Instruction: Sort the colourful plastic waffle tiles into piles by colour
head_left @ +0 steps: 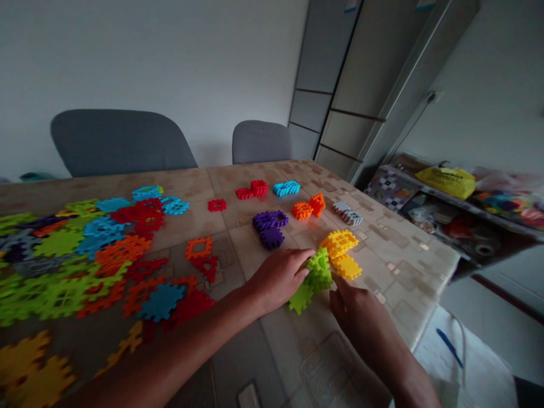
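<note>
A small stack of lime-green interlocking plastic tiles [319, 275] stands between my hands, with another green tile [301, 298] lying flat at its near left. My left hand [283, 277] grips the stack from the left, its fingers and thumb closed at the edge. On the other side, my right hand [355, 306] has its fingers curled and the forefinger pressed to the stack's right edge. Just beyond lie stacked yellow tiles [339, 243] and a flat yellow tile [347, 266]. Purple tiles [271, 228] sit piled behind my left hand.
Orange [302, 210], grey [348, 213], blue [286, 187] and red tile stacks [258, 188] stand farther back on the table [395, 255]. A mixed heap of tiles [63, 243] spreads over the left side. Two grey chairs [123, 141] are behind; a cluttered shelf [425, 215] stands right.
</note>
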`<state>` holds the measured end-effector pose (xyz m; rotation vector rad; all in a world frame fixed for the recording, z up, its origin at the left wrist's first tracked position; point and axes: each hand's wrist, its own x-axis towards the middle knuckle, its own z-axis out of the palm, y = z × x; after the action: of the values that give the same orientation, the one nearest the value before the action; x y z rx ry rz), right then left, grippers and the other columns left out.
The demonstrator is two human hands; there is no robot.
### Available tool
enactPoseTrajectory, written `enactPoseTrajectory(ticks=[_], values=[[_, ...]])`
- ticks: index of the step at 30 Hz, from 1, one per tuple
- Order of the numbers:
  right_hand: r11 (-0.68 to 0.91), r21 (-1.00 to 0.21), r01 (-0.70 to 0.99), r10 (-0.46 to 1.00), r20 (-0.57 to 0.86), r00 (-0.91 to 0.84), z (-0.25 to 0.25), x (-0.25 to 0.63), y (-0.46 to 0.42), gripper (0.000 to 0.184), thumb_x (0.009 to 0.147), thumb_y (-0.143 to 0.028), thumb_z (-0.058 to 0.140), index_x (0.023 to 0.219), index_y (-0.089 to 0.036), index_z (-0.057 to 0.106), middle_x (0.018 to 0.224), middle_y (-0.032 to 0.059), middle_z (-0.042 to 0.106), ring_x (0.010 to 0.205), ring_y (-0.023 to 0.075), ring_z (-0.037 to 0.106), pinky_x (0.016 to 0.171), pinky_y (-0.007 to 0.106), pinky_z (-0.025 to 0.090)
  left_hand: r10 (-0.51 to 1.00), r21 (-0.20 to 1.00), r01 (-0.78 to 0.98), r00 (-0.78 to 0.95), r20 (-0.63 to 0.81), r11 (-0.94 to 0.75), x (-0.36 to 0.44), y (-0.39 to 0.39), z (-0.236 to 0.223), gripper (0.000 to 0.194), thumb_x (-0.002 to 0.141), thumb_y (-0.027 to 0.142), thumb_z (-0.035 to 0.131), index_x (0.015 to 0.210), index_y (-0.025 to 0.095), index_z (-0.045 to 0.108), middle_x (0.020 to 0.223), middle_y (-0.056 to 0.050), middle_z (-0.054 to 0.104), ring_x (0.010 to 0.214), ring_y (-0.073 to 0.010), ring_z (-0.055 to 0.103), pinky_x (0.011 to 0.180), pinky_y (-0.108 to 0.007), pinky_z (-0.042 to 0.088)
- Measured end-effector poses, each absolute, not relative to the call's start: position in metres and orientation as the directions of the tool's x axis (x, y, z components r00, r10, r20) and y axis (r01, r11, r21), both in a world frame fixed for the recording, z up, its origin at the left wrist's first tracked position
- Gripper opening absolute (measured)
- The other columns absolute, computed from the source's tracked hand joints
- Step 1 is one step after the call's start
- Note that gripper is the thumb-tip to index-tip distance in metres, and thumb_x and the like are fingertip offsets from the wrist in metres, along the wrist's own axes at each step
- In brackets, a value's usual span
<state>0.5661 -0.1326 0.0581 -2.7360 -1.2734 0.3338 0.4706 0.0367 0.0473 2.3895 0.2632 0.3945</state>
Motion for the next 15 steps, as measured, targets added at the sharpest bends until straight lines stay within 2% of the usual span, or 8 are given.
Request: enactPoseTrajectory(ticks=[4,7,10,15], values=[[-0.620,-0.197,0.759,0.784,-0.185,0.593,0.056,0.563,-0.131,0.026,0.101,-0.025,0.052,0.121,-0.013,0.063,0.090,0.0128,0.078,0.077,0.0264,0.075,0.063,0.031,0.043,0.309,0.655,0.097,0.926,0.217,-0.750,0.466,0.040,0.045,0.046,0.093,0.001,0.055,0.136,0.015,0.061,0.131,-0.011,0.070,0.121,-0.0223,0.067,0.107,-0.036,0.050],[-0.639,-0.135,0.758,0.768,-0.179,0.615,0.056,0.562,-0.128,0.019,0.101,-0.031,0.056,0.105,-0.017,0.067,0.090,0.0120,0.078,0.077,0.0266,0.075,0.061,0.031,0.043,0.285,0.640,0.085,0.934,0.216,-0.764,0.466,0.043,0.047,0.047,0.091,-0.001,0.056,0.134,0.016,0.062,0.129,-0.011,0.071,0.120,-0.0226,0.067,0.106,-0.037,0.050],[-0.647,-0.067,0.759,0.757,-0.172,0.630,0.057,0.562,-0.125,0.021,0.102,-0.033,0.055,0.095,-0.019,0.068,0.088,0.0113,0.078,0.077,0.0267,0.076,0.059,0.030,0.042,0.237,0.625,0.050,0.946,0.220,-0.779,0.469,0.043,0.050,0.049,0.087,0.001,0.064,0.132,0.019,0.063,0.129,-0.008,0.072,0.120,-0.0224,0.067,0.105,-0.035,0.050],[-0.655,-0.041,0.754,0.747,-0.179,0.640,0.058,0.560,-0.117,0.025,0.104,-0.032,0.051,0.095,-0.018,0.070,0.086,0.0123,0.078,0.080,0.0283,0.076,0.058,0.030,0.040,0.225,0.609,0.051,0.951,0.213,-0.791,0.477,0.039,0.051,0.048,0.086,0.002,0.067,0.131,0.018,0.064,0.124,-0.009,0.074,0.113,-0.0237,0.070,0.102,-0.036,0.052]])
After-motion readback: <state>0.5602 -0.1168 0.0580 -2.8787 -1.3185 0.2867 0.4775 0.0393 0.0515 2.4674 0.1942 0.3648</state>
